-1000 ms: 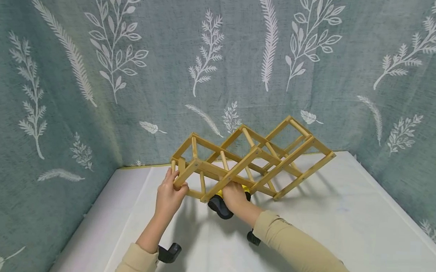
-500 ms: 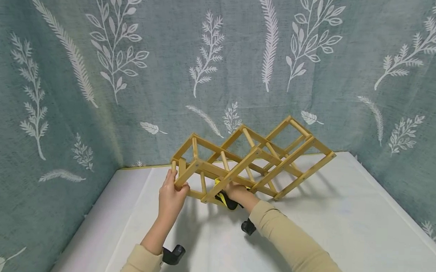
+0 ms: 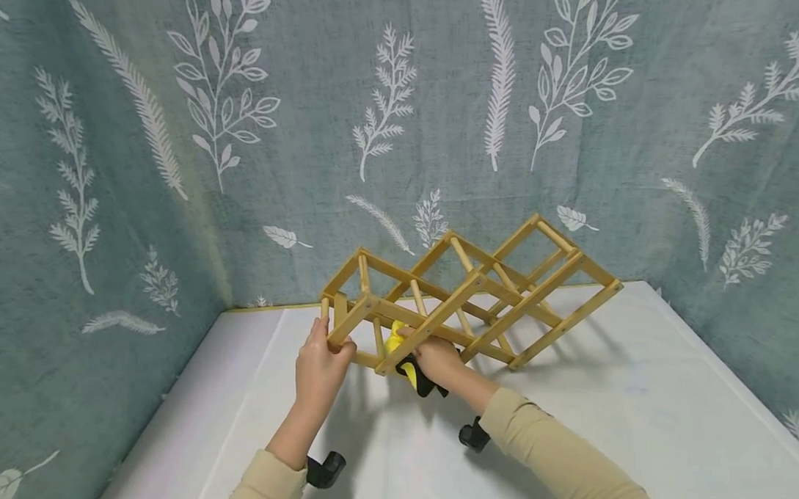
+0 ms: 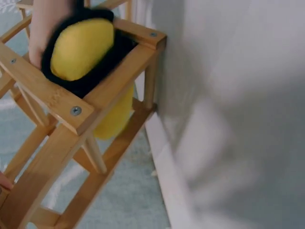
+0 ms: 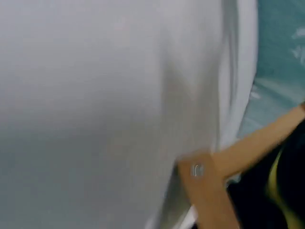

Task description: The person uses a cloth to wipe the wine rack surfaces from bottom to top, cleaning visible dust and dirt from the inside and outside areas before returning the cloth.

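A slatted wooden wine rack (image 3: 430, 324) stands tilted, its lattice unfolded. My left hand (image 3: 321, 357) grips the rack's left end, thumb and fingers around the wood. With my right hand (image 3: 438, 361) I hold a yellow-and-black object (image 3: 394, 339) at a lower opening of the rack. In the left wrist view, the object shows a yellow oval (image 4: 83, 50) inside a thick black rim, and more yellow shows below between the slats. Its kind I cannot tell. My right fingertips are partly hidden behind a slat. The right wrist view catches only a blurred rack corner (image 5: 207, 195).
A white-covered table (image 3: 598, 433) lies under the rack, and its back edge meets a grey-green leaf-patterned curtain (image 3: 298, 128). More curtain hangs at both sides. Black curved parts (image 3: 326, 470) stick out at the wrists.
My right hand has turned the yellow-and-black object, so more yellow shows, and pushed it closer into the rack's opening. My left hand keeps its grip; the head view has shifted slightly.
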`<action>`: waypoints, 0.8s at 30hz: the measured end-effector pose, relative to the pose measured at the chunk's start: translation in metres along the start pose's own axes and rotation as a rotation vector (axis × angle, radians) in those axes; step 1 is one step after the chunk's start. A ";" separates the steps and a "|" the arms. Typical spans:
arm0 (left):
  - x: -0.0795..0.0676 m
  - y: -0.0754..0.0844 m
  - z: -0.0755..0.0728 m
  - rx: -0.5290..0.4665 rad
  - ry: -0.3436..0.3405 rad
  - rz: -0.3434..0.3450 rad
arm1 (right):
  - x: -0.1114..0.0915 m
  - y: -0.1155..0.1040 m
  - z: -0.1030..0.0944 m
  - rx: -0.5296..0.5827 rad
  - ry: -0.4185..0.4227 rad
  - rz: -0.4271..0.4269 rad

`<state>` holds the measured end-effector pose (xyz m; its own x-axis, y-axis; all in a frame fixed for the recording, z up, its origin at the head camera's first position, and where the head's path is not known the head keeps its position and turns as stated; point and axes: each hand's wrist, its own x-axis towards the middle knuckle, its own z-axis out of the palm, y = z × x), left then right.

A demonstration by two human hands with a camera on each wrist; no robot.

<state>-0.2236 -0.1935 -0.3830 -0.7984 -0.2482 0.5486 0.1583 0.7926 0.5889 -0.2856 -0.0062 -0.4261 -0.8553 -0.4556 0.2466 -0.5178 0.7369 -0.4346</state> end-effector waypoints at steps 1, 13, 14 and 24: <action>-0.001 0.000 0.000 0.005 0.010 0.005 | -0.004 0.002 -0.004 -0.031 0.004 -0.101; -0.005 0.012 0.006 -0.010 0.009 0.031 | -0.013 0.027 -0.039 0.229 -0.373 -0.410; -0.004 0.012 0.007 -0.011 0.002 0.031 | -0.014 0.029 -0.040 0.247 -0.408 -0.403; 0.002 0.004 0.001 -0.025 -0.035 -0.033 | -0.042 0.013 -0.067 0.475 -0.761 -0.601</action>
<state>-0.2254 -0.1903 -0.3802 -0.8231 -0.2545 0.5077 0.1453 0.7698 0.6215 -0.2573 0.0561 -0.3841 -0.1441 -0.9896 -0.0002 -0.6498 0.0948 -0.7542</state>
